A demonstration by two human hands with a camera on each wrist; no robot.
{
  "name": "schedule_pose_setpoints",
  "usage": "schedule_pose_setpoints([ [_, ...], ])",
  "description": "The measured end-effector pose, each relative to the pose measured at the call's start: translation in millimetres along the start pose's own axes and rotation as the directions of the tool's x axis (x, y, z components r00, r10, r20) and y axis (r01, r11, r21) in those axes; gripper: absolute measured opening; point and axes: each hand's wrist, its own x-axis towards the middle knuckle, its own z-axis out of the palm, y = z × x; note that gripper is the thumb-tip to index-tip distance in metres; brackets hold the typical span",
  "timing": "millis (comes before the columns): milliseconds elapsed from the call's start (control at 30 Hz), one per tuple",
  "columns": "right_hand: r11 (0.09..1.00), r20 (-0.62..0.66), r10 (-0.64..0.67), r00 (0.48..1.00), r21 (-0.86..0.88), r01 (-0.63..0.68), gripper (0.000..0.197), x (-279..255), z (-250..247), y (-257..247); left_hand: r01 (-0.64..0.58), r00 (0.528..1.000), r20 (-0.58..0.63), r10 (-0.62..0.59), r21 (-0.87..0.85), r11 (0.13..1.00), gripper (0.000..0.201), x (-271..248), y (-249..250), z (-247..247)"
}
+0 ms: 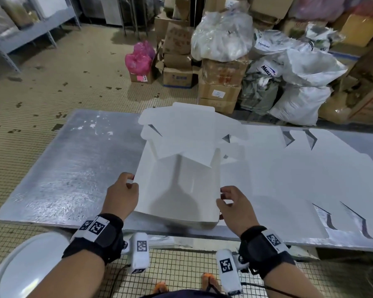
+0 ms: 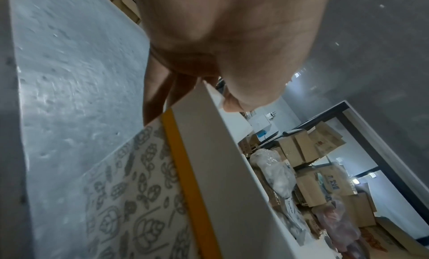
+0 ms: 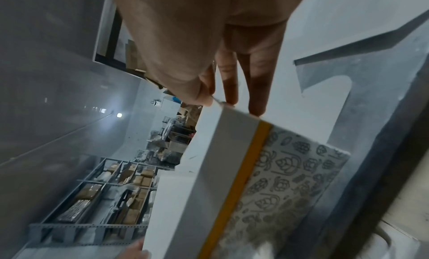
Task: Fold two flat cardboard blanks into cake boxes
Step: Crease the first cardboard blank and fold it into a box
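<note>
- Holding the box (image 1: 177,186) up off the table (image 1: 73,160), we are pinching its left wall with the left hand (image 1: 122,194) and its right wall with the right hand (image 1: 233,206).
- Squeezing unevenly, we are risking a buckled wall or the far flaps springing loose.
- The second blank (image 1: 289,179) is lying flat to the right, touching the box; we are risking dragging it.
</note>
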Motion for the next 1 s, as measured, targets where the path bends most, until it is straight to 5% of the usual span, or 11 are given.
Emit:
schedule_pose_setpoints([
  [300,0.999,-0.002,0.031,1.0,0.04,-0.031,0.021,6.5,-1.9,0.6,0.03,0.998,0.047,-0.028,-0.042,0.999,0.034,7.5,4.1,-7.5],
  [433,0.995,0.006,0.039,0.999,0.096,-0.04,0.024,20.2,-17.3,1.6,-0.133,0.983,-0.137,0.124,-0.058,0.989,0.045,10.4,25.3,-2.1],
  [533,0.975,0.022,0.051,0.998,0.215,-0.055,0.021,36.3,-31.6,1.0,-0.218,0.967,-0.162,0.199,-0.113,0.969,0.04,11.4,55.7,9.0],
  [767,0.965,0.124,0.066,0.99,0.243,-0.095,0.018,94.6,-77.5,17.9,-0.204,0.974,0.059,0.219,-0.185,0.961,0.028,6.7,129.2,76.2],
  [1000,0.973,0.188,0.062,0.98,0.208,-0.102,0.024,159.2,-109.4,33.1,-0.13,0.93,0.351,0.114,0.022,0.991,0.035,2.0,152.7,139.2],
])
